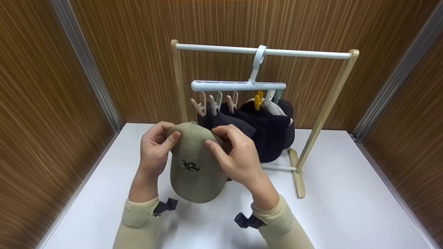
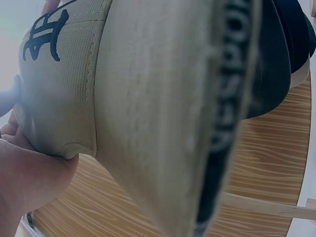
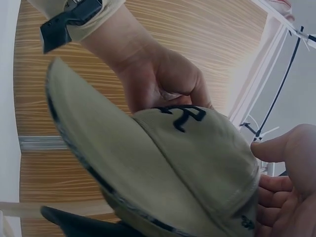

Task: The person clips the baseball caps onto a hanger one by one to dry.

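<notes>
A khaki baseball cap with a dark embroidered letter hangs brim down between the two hands, in front of the rack. My left hand pinches the left side of its crown, thumb on the outer face. On the other side my right hand grips the crown's edge with thumb and fingers. Dark lettered tape runs along the brim's edge in the left wrist view, where the cap fills most of the picture. In the right wrist view both hands are at the crown of the cap.
Behind the cap stands a rack with wooden posts and a white bar. A light blue clip hanger hooks over it, carrying several dark caps, a yellow clip and pale clips. Wood-grain walls enclose the white table.
</notes>
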Motion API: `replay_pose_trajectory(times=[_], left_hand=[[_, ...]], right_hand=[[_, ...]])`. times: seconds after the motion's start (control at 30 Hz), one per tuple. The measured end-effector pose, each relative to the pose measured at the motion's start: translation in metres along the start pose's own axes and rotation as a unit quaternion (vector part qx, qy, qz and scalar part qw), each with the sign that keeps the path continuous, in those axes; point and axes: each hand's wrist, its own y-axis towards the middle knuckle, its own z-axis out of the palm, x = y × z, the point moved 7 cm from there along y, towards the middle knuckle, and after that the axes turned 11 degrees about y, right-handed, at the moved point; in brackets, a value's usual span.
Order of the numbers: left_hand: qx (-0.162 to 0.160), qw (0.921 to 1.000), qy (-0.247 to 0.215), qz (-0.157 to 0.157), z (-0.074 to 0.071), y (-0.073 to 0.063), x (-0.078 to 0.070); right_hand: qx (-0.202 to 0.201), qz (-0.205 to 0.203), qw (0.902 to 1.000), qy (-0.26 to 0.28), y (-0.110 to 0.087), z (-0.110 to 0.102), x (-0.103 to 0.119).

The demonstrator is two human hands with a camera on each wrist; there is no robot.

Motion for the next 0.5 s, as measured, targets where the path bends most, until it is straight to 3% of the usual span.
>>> replay_pose_trajectory(times=[0.27, 0.5], left_hand=[[-0.012, 0.9999, 0.007, 0.001, 0.001, -0.004, -0.005], [-0.021, 0.9995, 0.025, 0.0, 0.004, -0.008, -0.011]], right_hand=[[0.021, -0.024, 0.9992, -0.026, 0.022, -0.008, 0.011], [0.019, -0.059, 0.9941, -0.089, 0.048, -0.011, 0.023]])
